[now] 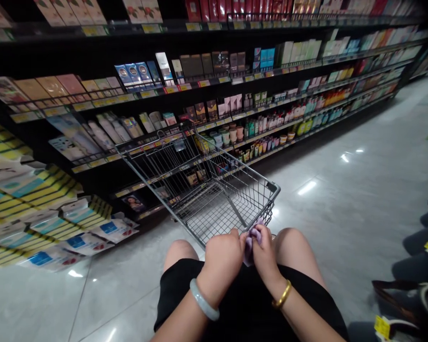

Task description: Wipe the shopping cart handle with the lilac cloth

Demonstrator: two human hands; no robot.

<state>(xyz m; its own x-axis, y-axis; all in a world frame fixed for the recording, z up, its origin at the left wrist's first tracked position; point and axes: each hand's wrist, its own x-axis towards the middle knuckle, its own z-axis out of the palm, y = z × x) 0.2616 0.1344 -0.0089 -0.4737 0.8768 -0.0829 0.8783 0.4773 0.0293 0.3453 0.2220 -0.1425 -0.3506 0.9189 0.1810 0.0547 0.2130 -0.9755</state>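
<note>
My left hand (223,256) is closed, its fingertips meeting a crumpled purple cloth (249,244) in front of my knees. From the other side my right hand (264,254) grips the same cloth, thumb and fingers bent around it. Just beyond both hands stands a metal shopping cart (214,228), its near corner right by the cloth. The wire basket shows bare mesh at its bottom. Part of the cloth lies hidden behind my fingers.
Long shelves (199,85) of boxes and bottles run across the far side. White and blue packages (103,232) are stacked at the left with striped yellow ones. Dark containers with yellow tags (381,327) stand at the right edge. Glossy grey floor (328,199) lies right of the cart.
</note>
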